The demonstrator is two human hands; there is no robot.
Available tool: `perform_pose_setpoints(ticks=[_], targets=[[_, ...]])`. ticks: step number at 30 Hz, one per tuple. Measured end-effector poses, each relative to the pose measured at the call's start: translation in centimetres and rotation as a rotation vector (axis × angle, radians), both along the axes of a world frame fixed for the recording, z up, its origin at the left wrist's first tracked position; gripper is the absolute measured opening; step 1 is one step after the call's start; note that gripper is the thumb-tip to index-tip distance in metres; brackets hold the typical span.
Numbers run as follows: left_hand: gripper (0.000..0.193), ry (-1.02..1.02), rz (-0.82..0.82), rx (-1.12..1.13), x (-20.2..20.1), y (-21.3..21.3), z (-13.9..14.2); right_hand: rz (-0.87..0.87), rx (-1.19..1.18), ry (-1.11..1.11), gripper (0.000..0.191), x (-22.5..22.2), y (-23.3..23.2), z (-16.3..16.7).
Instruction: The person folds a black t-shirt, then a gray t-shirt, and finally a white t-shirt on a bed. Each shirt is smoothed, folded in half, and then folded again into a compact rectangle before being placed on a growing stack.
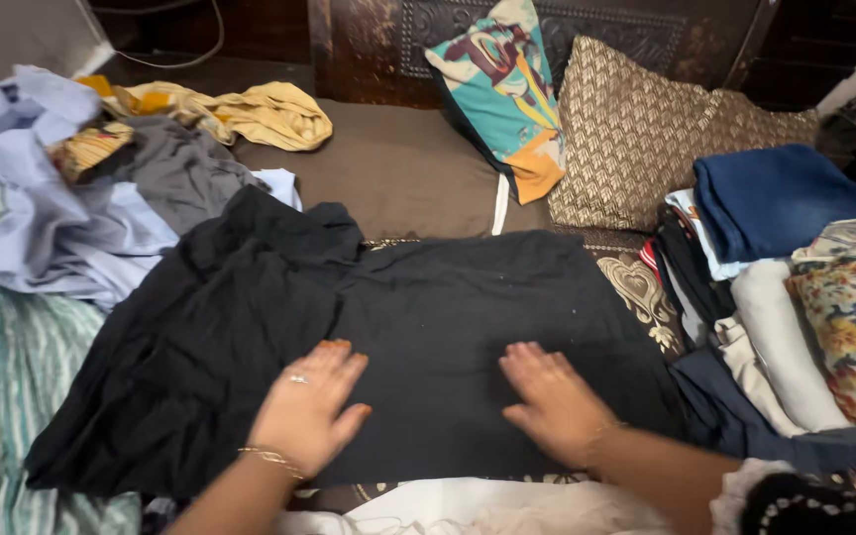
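a large black cloth garment (428, 337) lies spread flat in the middle of the brown bed (398, 168), with a heap of pale blue and grey clothes (81, 218) at far left and a stack of folded clothes (795, 287) at right. the left hand (307, 404) and right hand (552, 401) press palm-down on its near part, fingers spread flat and grasping nothing.

Black garment (428, 327) spread flat on bed, probably partly folded.
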State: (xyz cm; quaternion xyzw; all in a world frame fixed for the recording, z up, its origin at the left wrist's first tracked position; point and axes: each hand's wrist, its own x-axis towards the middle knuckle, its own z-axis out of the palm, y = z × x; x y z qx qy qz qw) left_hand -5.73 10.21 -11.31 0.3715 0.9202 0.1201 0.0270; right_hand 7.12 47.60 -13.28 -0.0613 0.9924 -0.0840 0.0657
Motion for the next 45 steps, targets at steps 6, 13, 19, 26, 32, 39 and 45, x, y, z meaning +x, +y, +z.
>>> perform_pose_setpoints(ticks=[6,13,19,26,32,39,45], targets=[[0.072,0.173,0.139,-0.055,-1.3,2.5,-0.1,-0.463,0.029,0.301,0.077,2.8,11.0,-0.6],[0.073,0.138,-0.308,0.145,1.9,9.1,-2.1,0.194,0.048,0.13,0.079,-0.1,4.6,-4.2],[0.077,0.309,-0.048,-0.103,-5.0,-4.2,1.7,-0.369,0.301,0.232,0.089,-3.5,9.7,-1.8],[0.072,0.489,0.22,-0.081,-4.7,-12.4,3.4,0.325,-0.099,0.128,0.088,-7.7,-12.2,-1.3],[0.07,0.464,0.336,-0.041,-6.5,-15.9,2.4,0.91,-0.167,0.259,0.076,-15.8,-31.5,1.7],[0.068,0.345,0.377,0.115,-8.6,-17.9,-0.3,0.139,-0.034,0.539,0.065,-25.8,-28.9,5.5],[0.068,0.301,0.368,0.164,-9.5,-18.9,-1.3,0.695,-0.028,0.15,0.071,-21.1,-34.1,3.6]])
